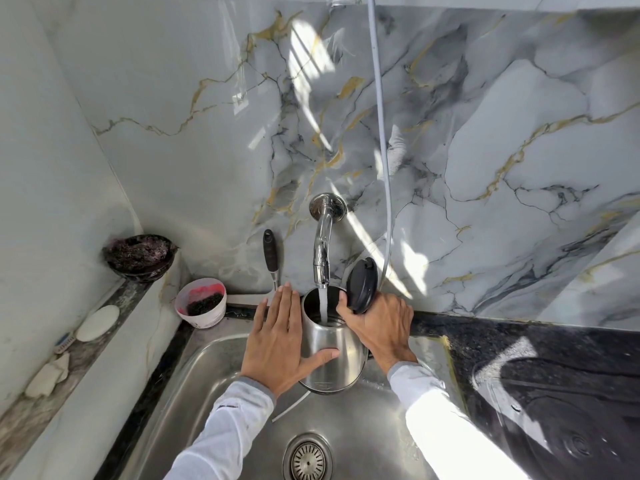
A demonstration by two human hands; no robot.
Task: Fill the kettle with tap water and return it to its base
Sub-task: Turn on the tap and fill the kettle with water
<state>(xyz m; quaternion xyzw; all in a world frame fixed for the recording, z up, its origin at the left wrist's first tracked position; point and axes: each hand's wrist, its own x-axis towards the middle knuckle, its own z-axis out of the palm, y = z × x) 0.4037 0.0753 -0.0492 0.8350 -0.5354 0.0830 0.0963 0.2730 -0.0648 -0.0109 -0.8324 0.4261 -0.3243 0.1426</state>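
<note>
Below us we are seeing the stainless steel sink basin (214, 386) with its round slotted drain (308, 460) nearest the camera. Over it we are holding the brushed steel kettle (334, 355), its black hinged lid (362, 285) standing open. Our left hand (277, 344) is pressing flat against the kettle's side, fingers spread and thumb across the front. Our right hand (379, 329) is wrapping around the far side by the lid; the handle itself is hidden. Water is streaming from the chrome wall tap (322, 244) straight into the kettle's mouth.
</note>
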